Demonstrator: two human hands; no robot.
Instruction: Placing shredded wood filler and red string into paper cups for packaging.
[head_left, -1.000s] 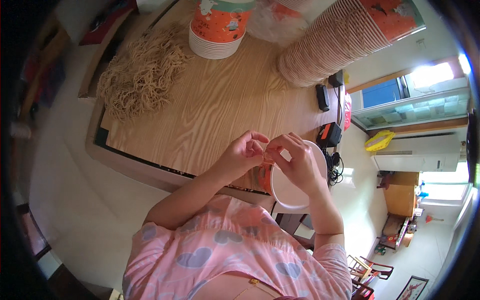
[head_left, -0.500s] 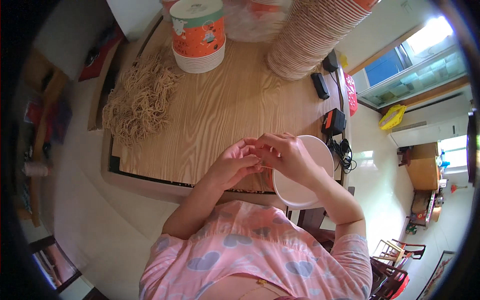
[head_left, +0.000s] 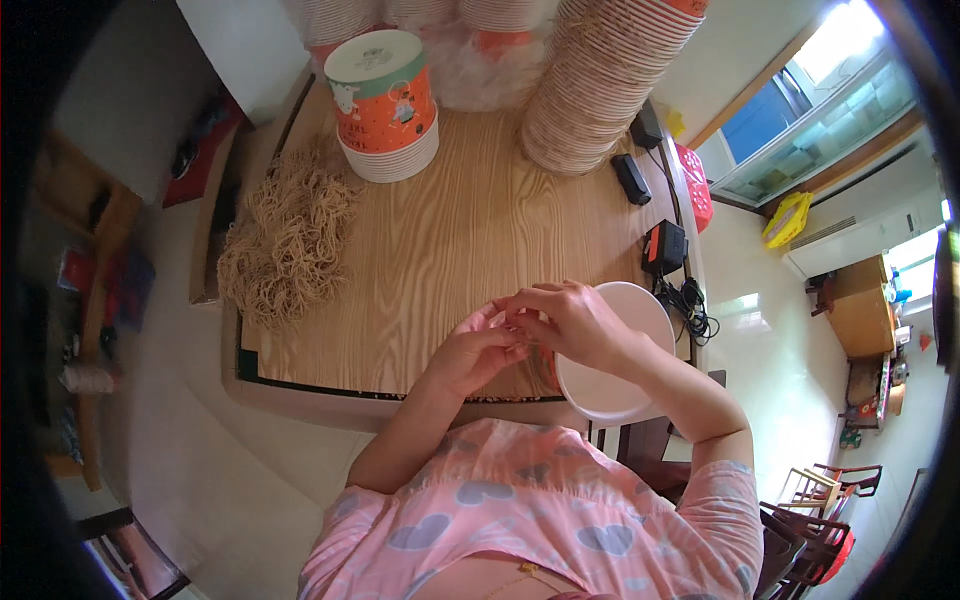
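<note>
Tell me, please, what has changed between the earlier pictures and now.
Relative to the round, white-lined orange tub, the bare right hand has shifted left, its fingers now overlapping those of the bare left hand; anything pinched there is too small to tell. The camera's view shifted too. The tub, tan stringy pile and brown wooden table stayed put.

Upturned orange paper tub [head_left: 385, 112]: dark printed lettering [head_left: 372, 132], upside down, on its wall; base mark [head_left: 377, 55] too small to read.

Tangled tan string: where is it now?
In the head view, the tan string lies on the left side of the wooden table, beside the stacked orange paper tubs.
</note>
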